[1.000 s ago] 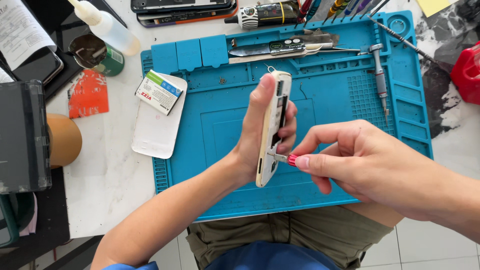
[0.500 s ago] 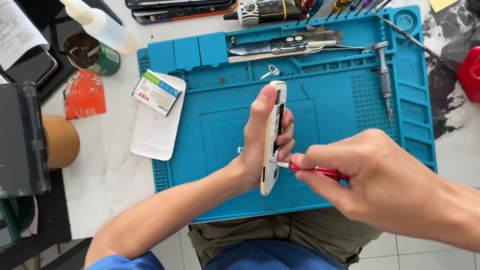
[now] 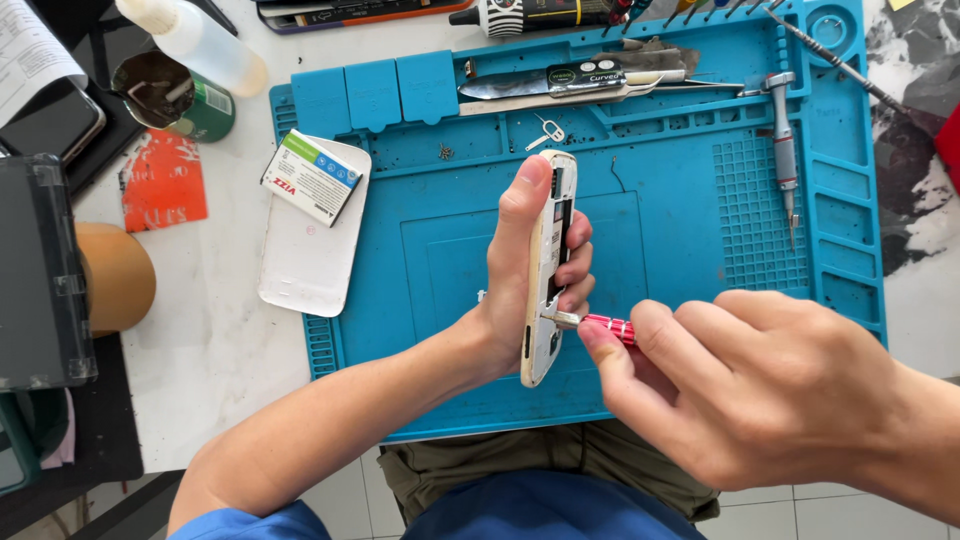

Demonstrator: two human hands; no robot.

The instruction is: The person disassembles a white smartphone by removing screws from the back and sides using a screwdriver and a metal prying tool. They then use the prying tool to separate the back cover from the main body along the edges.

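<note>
My left hand (image 3: pixel 520 270) grips a white phone (image 3: pixel 545 290) on edge, back open and facing right, above a blue repair mat (image 3: pixel 690 240). My right hand (image 3: pixel 740 390) holds a small red-handled screwdriver (image 3: pixel 600 326), its metal tip pressed against the lower part of the phone's open back. The thumb of my left hand lies along the phone's upper edge, the fingers curl round the far side.
A white phone back cover (image 3: pixel 310 240) with a small battery (image 3: pixel 312 177) on it lies left of the mat. A grey screwdriver (image 3: pixel 783 140), tweezers and a knife (image 3: pixel 560 82) rest on the mat's top trays. A plastic bottle (image 3: pixel 195 40), a green tin (image 3: pixel 185 95) and a dark box (image 3: pixel 40 270) stand at the left.
The screwdriver tip stays on the phone's lower back while my right hand has shifted slightly right and regripped the handle. The phone stays upright in my left hand.
</note>
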